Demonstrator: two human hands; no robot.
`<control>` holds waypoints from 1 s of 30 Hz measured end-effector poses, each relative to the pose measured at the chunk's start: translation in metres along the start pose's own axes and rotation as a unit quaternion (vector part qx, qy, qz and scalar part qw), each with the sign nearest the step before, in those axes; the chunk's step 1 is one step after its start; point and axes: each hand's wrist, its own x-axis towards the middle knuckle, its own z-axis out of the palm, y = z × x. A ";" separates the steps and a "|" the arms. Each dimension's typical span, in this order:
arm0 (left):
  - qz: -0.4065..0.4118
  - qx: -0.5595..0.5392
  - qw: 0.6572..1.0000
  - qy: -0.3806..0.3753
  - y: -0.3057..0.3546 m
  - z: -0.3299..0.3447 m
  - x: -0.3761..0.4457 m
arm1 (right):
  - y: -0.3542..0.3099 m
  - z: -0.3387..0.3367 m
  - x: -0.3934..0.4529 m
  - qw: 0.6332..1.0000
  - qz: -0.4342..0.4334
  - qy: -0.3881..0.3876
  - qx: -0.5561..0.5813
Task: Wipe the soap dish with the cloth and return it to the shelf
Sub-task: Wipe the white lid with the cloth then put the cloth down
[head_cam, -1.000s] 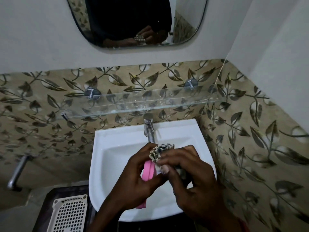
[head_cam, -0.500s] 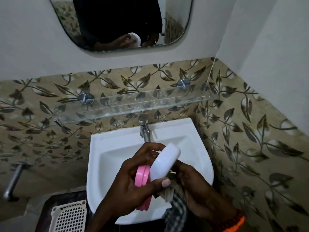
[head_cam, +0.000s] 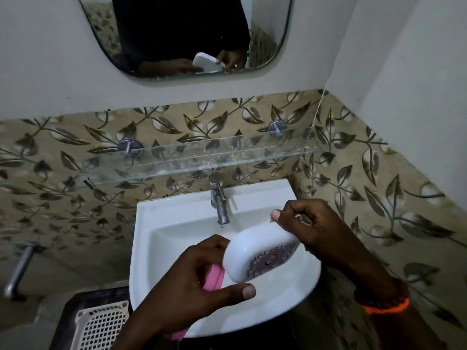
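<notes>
A white oval soap dish shell (head_cam: 255, 248) is held tilted over the sink, and a dark patterned patch shows on its near face. My left hand (head_cam: 192, 286) grips a pink soap dish part (head_cam: 214, 276) and braces the white shell's lower left end with the thumb. My right hand (head_cam: 323, 231) grips the shell's upper right end, thumb on top. A scrap that may be the cloth peeks from that fist; the rest of the cloth is hidden. The glass shelf (head_cam: 227, 157) on the tiled wall above the tap is bare.
The white sink (head_cam: 177, 205) with a chrome tap (head_cam: 219, 198) lies under my hands. A mirror (head_cam: 177, 34) hangs above. A white perforated basket (head_cam: 101, 327) sits at lower left, near a metal pipe (head_cam: 17, 271). The side wall is close on the right.
The cloth, bunched at my right fingertips a second ago, has dropped out of sight. The white shell has swung from upright to lying across, and my right hand has moved to its far end.
</notes>
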 end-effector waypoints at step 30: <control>0.046 0.050 0.990 0.127 -0.007 0.037 -0.012 | 0.018 0.044 -0.018 0.972 0.061 0.135 0.182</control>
